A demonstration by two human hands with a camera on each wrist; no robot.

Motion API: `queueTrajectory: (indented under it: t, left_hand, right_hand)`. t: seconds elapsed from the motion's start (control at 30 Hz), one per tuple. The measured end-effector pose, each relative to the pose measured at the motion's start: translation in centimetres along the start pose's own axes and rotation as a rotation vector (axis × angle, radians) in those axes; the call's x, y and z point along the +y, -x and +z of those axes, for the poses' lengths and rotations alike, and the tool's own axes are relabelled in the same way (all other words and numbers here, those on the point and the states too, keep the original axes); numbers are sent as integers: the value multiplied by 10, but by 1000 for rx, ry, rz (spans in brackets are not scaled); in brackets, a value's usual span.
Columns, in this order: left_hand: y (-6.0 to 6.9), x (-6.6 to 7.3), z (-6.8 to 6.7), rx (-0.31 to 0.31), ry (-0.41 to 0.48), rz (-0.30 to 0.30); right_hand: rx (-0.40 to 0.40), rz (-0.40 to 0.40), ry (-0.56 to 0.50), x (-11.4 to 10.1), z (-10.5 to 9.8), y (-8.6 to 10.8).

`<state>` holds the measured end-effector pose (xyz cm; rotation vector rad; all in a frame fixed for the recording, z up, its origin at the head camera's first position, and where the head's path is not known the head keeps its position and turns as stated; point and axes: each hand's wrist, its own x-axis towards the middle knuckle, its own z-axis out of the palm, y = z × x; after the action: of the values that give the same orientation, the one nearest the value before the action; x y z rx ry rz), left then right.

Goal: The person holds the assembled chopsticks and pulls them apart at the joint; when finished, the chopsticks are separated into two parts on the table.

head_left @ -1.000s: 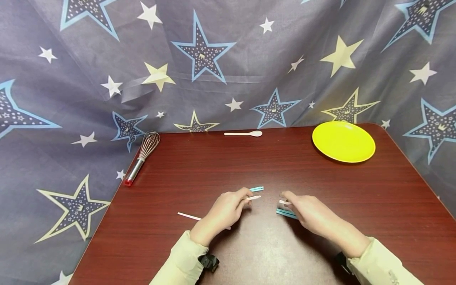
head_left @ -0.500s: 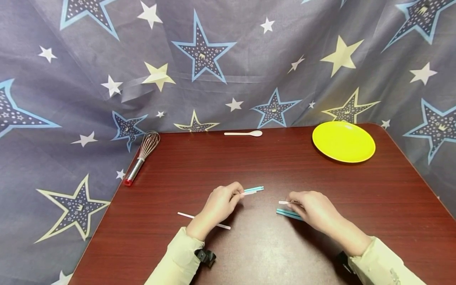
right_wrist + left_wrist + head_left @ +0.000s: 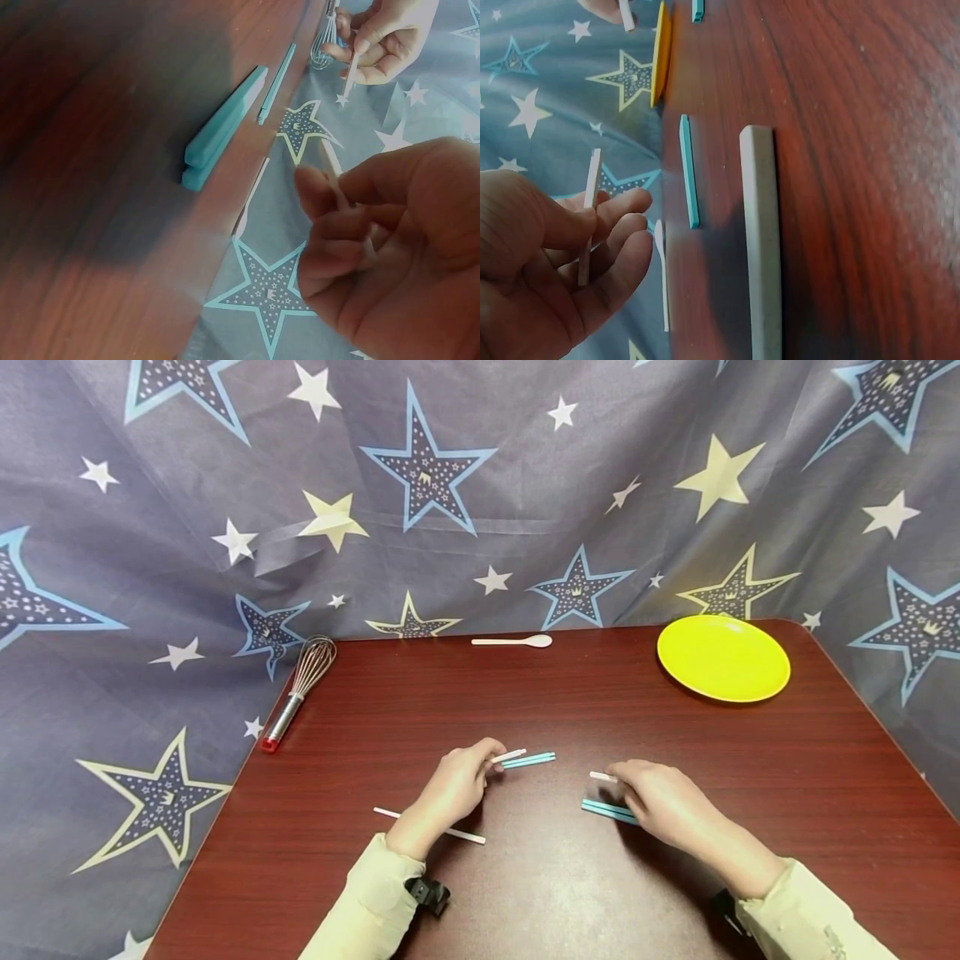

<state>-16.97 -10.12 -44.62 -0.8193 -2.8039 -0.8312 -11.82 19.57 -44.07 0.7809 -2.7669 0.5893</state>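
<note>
My left hand pinches a short white stick between thumb and fingers; in the left wrist view that stick crosses the fingertips. Just beyond it, thin light-blue sticks lie on the table. My right hand pinches another white piece, and the right wrist view shows it running between curled fingers. Thicker teal sticks lie side by side below the right hand, partly covered by it. Under the left forearm lies a white stick, its middle hidden.
A whisk lies at the table's left edge, a white spoon at the back edge, and a yellow plate at the back right. Behind the dark red table hangs a grey star-patterned cloth.
My left hand has moved left and slightly away with its white stick, uncovering more of the light-blue sticks. My right hand has shifted slightly right, lifting its white piece a little.
</note>
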Motion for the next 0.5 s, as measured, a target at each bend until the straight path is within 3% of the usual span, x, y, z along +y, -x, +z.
queueTrajectory:
  t: [0.33, 0.5]
  left_hand:
    - [-2, 0, -7, 61, -64, -127]
    - [-5, -2, -9, 80, -52, -184]
  right_hand:
    - [39, 56, 18, 2, -2, 2]
    - [39, 82, 42, 3, -3, 2]
